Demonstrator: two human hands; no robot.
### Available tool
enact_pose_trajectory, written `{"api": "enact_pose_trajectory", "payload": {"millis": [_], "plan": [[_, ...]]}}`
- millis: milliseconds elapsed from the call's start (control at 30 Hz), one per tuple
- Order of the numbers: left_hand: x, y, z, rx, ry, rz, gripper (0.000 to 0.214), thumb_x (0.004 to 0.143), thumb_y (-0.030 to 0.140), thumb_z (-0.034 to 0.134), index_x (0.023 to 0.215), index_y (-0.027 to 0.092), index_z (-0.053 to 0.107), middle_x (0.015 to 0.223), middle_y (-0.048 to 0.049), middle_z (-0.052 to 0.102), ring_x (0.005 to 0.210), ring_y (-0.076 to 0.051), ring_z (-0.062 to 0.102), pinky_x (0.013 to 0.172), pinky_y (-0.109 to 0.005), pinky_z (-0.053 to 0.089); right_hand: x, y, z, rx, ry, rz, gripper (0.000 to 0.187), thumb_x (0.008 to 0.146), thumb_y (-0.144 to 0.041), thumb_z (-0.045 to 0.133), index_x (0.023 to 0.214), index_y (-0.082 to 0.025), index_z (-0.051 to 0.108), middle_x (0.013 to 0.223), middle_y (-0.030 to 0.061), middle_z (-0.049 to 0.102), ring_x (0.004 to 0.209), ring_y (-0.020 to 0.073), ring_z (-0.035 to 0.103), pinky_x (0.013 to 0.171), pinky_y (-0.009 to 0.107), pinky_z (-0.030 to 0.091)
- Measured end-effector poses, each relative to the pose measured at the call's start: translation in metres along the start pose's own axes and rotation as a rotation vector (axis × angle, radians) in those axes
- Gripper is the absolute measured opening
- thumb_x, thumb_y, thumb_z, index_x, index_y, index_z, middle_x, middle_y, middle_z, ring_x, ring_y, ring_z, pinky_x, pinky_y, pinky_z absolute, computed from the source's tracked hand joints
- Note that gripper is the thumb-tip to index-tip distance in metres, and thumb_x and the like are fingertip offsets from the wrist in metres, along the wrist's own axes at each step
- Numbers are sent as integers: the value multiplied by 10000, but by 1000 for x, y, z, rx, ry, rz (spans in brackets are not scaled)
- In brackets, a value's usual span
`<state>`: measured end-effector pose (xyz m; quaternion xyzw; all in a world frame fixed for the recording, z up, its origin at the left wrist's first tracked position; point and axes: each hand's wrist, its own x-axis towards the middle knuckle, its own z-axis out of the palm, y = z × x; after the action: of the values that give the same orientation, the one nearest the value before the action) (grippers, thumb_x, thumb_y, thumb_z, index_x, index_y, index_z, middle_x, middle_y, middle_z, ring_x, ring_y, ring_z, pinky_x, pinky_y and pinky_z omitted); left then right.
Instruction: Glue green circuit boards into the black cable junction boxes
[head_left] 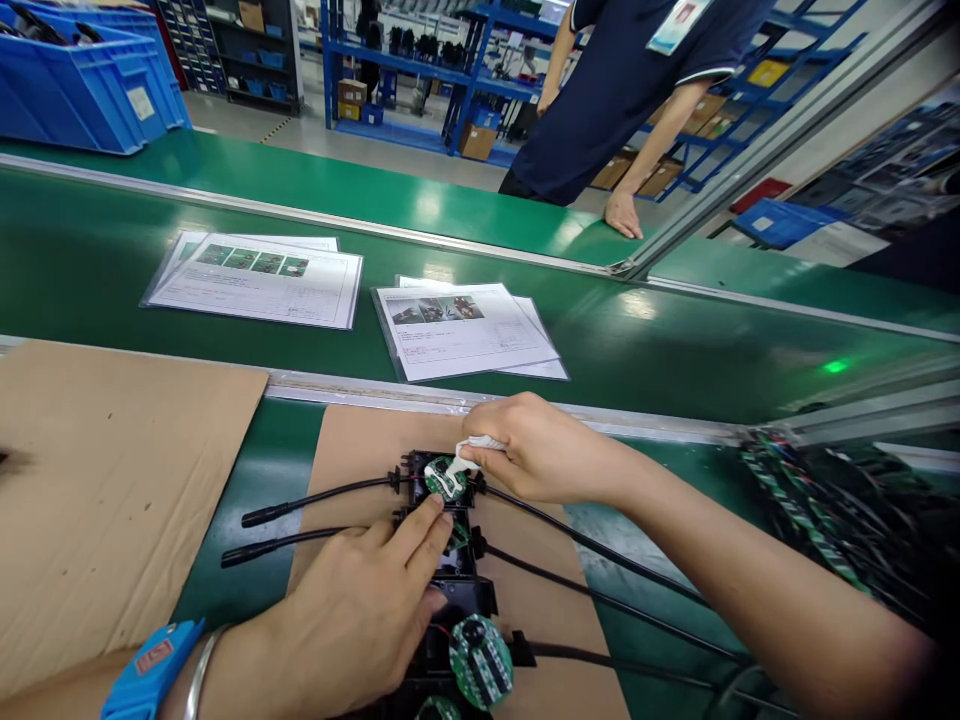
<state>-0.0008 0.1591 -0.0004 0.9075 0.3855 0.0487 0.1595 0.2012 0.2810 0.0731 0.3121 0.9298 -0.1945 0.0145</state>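
A row of black housings [442, 560] with black cables and round green circuit boards lies on a brown cardboard sheet [352, 450]. My left hand [360, 610] rests on the housings, index finger stretched toward the top round board [442, 478]. My right hand [532, 450] is closed in a pinch on a small white piece [469, 452] that touches that top board. Another round green board [480, 660] sits in a nearer housing. A blue wrist strap [150, 665] and a metal bangle are on my left wrist.
Two sets of sleeved instruction sheets [259, 280] [465, 330] lie on the green conveyor belt. A larger cardboard sheet [105, 480] lies at left. A bundle of wires and parts [825, 520] lies at right. Another person's hand [622, 215] leans on the far rail. Blue crates [82, 80] stand at the far left.
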Motion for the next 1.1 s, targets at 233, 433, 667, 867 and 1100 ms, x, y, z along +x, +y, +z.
{"api": "enact_pose_trajectory", "payload": {"millis": [233, 433, 667, 867, 1100], "plan": [[-7, 2, 4, 50, 52, 97, 555, 918, 222, 375, 1463, 123, 336, 1500, -155, 365, 927, -264, 658, 675, -363, 583, -16, -4, -9, 45, 48, 57, 292, 925, -297, 418, 694, -185, 557, 645, 28, 561, 587, 139, 474, 568, 277, 323], [-21, 13, 21, 177, 101, 219, 556, 860, 130, 370, 1413, 101, 428, 1411, -206, 469, 649, -222, 630, 477, -325, 493, -23, -29, -1, 179, -7, 9, 254, 920, -260, 446, 710, -189, 570, 652, 24, 560, 601, 140, 487, 581, 274, 334], [-22, 15, 27, 206, 131, 197, 566, 857, 145, 375, 1419, 100, 431, 1434, -210, 432, 613, -202, 617, 455, -316, 455, -7, -34, 12, 173, 21, -91, 235, 892, -174, 426, 664, -183, 480, 645, 11, 516, 594, 122, 431, 573, 255, 315], [-19, 16, 13, 356, 175, 260, 511, 827, 119, 362, 1296, 78, 562, 1305, -207, 566, 495, -184, 584, 370, -293, 408, -2, -29, 14, 166, -9, -109, 245, 888, -173, 429, 644, -191, 441, 629, 0, 487, 579, 120, 398, 564, 255, 302], [-22, 15, 9, 376, 295, 288, 422, 849, 117, 430, 1224, 80, 619, 1241, -182, 624, 438, -157, 556, 329, -277, 370, -1, -30, 16, 171, -25, -122, 241, 884, -164, 438, 644, -184, 429, 627, 0, 476, 579, 116, 407, 562, 245, 303]]}}
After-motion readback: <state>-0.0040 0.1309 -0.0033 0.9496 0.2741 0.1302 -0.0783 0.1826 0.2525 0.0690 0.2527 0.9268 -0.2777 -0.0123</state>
